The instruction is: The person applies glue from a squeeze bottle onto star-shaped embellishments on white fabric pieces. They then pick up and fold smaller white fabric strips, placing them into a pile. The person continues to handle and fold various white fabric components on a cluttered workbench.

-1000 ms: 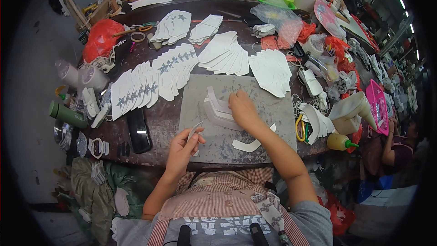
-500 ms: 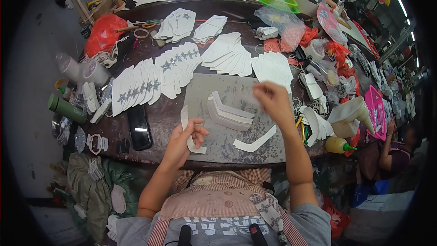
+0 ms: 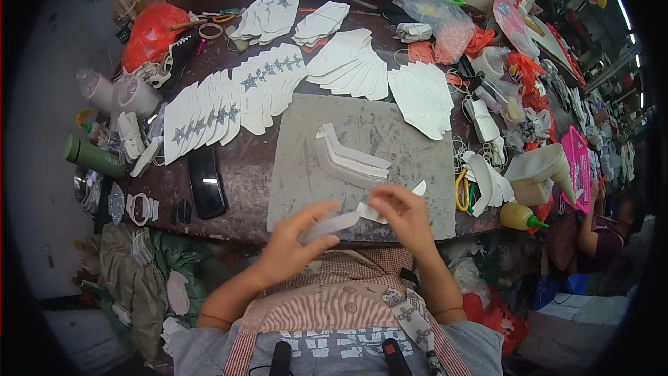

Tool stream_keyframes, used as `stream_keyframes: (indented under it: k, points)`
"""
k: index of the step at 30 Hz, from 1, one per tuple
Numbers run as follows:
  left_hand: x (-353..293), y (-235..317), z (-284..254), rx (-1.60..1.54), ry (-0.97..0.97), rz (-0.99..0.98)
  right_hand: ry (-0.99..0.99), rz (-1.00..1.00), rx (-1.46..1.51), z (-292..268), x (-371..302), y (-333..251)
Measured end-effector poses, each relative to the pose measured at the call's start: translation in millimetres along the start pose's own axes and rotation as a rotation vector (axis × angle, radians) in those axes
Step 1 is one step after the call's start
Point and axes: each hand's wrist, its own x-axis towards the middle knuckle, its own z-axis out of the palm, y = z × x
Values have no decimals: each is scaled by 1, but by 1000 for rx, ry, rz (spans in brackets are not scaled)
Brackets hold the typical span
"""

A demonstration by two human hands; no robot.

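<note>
My left hand (image 3: 296, 240) and my right hand (image 3: 401, 217) meet at the near edge of a grey work mat (image 3: 299, 167), both gripping white cut strips. The left hand grips a long pale strip (image 3: 332, 225) between thumb and fingers. The right hand pinches a white angled piece (image 3: 390, 209) whose tip pokes out toward the right. A small stack of similar angled white pieces (image 3: 348, 157) lies on the mat just beyond my hands.
Fanned rows of white cut pieces with grey stars (image 3: 229, 101) and plain white stacks (image 3: 421, 97) lie past the mat. A black phone (image 3: 207, 181), a green bottle (image 3: 94, 158), yellow scissors (image 3: 463, 191) and a yellow glue bottle (image 3: 522, 217) flank it. Another person (image 3: 605, 237) sits at right.
My right hand came back from the far right of the mat to the near edge, bringing a white piece. My left hand lifted its strip and both hands now meet.
</note>
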Motion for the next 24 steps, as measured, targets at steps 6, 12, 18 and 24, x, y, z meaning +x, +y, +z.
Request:
stream_keyframes:
  k: [6, 12, 18, 24]
  points:
    - [51, -100, -22, 374, 248, 153, 246, -454, -874, 17, 40, 39]
    - [79, -109, -20, 748, 549, 292, 269, -480, -911, 27, 40, 48]
    - [58, -70, -26, 742, 500, 615, 141, -402, -809, 17, 38, 29]
    - [54, -23, 5, 1020, 22, 795, -189, 32, 208, -5, 20, -33]
